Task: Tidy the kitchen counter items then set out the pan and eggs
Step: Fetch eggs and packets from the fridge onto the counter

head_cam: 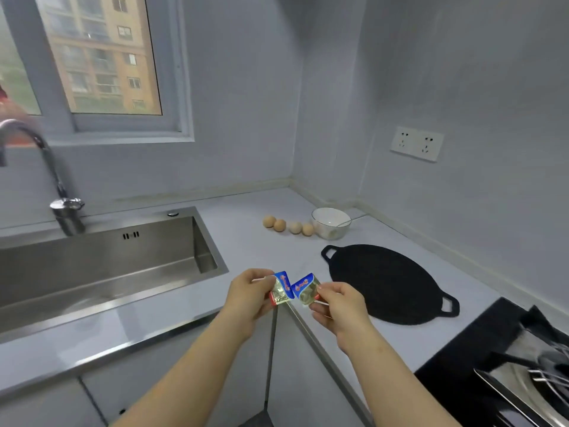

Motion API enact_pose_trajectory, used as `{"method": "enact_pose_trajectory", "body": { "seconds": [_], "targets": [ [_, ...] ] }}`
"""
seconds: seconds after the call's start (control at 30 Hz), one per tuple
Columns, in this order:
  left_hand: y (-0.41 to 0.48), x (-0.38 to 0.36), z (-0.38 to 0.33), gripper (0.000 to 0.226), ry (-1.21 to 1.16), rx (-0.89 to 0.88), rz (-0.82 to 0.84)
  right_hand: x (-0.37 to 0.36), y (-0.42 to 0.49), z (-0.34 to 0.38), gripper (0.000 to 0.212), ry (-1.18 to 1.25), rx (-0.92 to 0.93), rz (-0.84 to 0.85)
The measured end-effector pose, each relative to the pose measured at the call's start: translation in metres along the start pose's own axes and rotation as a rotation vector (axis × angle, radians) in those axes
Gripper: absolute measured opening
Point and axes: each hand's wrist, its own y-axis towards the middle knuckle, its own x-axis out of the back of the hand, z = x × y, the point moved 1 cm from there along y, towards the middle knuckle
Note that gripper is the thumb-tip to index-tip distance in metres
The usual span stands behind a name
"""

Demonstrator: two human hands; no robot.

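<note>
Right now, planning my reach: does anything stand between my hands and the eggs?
Nothing visible does: only bare counter lies between the eggs and the left hand or right hand, though each pinches a packet.

At nine o'clock the sink (92, 272) ran off the left edge. The faucet (46, 167) spout at ten o'clock was cut there too, beside a red blur (3, 97) too smeared to identify. At four o'clock the corner cropped the stove (508, 365). Print on the left packet (281, 288) and right packet (306, 289), toward six o'clock, was too small to read.
</note>
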Motion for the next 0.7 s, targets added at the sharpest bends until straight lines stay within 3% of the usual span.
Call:
{"method": "enact_pose_trajectory", "body": {
  "seconds": [0.37,0.7],
  "targets": [
    [0.186,-0.009,-0.023,0.008,0.094,0.083,-0.148,-0.056,0.189,0.010,0.007,0.004,-0.143,0.000],
    [0.272,0.002,-0.003,0.012,0.191,0.218,-0.125,-0.078,0.259,-0.007,0.015,0.009,-0.253,-0.138]
  ]
}}
